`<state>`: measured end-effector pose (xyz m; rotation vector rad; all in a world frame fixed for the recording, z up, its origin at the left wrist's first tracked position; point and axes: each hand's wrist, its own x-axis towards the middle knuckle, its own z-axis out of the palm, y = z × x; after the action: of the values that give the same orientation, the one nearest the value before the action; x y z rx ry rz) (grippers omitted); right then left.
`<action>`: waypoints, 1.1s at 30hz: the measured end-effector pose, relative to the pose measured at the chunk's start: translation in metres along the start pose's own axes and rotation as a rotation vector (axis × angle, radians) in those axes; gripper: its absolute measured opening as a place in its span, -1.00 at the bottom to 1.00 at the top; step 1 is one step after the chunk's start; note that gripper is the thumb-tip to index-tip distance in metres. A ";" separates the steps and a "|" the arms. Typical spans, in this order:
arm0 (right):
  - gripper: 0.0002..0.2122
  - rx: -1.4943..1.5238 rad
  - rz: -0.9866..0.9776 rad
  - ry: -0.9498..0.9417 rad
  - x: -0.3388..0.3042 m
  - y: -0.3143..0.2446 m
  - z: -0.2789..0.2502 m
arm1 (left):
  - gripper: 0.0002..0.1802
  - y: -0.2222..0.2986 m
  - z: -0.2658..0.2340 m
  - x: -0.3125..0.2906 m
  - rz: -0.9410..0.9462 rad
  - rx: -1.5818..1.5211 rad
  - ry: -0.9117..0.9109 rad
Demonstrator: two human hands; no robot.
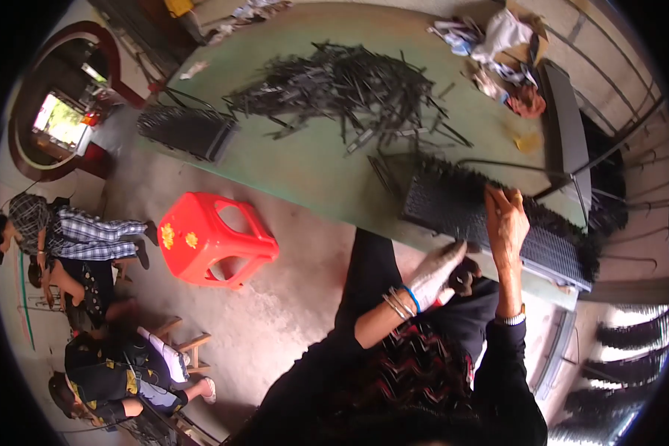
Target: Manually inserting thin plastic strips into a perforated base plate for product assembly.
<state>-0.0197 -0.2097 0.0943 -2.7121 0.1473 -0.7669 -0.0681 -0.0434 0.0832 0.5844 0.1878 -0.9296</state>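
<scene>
- The scene is a workshop with a bare concrete floor; a long green table runs from far left to near right, and a doorway lets in daylight at the far left.
- At the left, seated people work low on the floor, well apart from the table; what they handle is too small to tell.
- A red plastic stool stands on the floor just beside the table's near edge.
- On the far left end of the table lies a dark comb-like rack; past it, in the middle, a loose heap of thin dark rods is spread out.
- The left hand, in a pale glove, is closed around a small dark tool just below the table's near edge; the tool's shape is hard to make out.
- The right hand is bare and grips the near part of a black bristled grid panel that lies on the table's near right end, fingers curled over its top.
- To do this well, I judge the right hand should pin the panel flat against the table while the left works along one row at a time, keeping rods straight.
- Far right, crumpled cloths and papers sit near a dark flat frame.
- More stacked panels at the lower right are cut off by the lens rim.
</scene>
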 end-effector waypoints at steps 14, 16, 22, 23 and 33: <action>-0.75 1.068 0.308 -0.808 -0.011 -0.001 -0.047 | -0.55 0.014 0.003 0.000 -0.024 0.261 -0.174; -0.77 1.041 0.310 -0.856 -0.011 0.001 -0.048 | -0.55 0.012 0.000 0.001 -0.061 0.267 -0.182; -0.87 0.938 0.309 -0.813 -0.009 -0.001 -0.054 | -0.44 0.007 -0.005 0.005 -0.017 0.382 -0.068; -0.89 0.940 0.336 -0.708 -0.007 -0.004 -0.057 | -0.40 0.008 -0.009 0.007 -0.030 0.333 0.017; -0.92 0.424 0.106 0.104 0.013 -0.022 -0.014 | -0.50 0.006 -0.028 0.008 -0.019 0.163 0.077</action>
<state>-0.0153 -0.1955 0.1192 -2.2494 0.1338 -0.8049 -0.0560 -0.0304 0.0590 0.7713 0.1879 -0.9475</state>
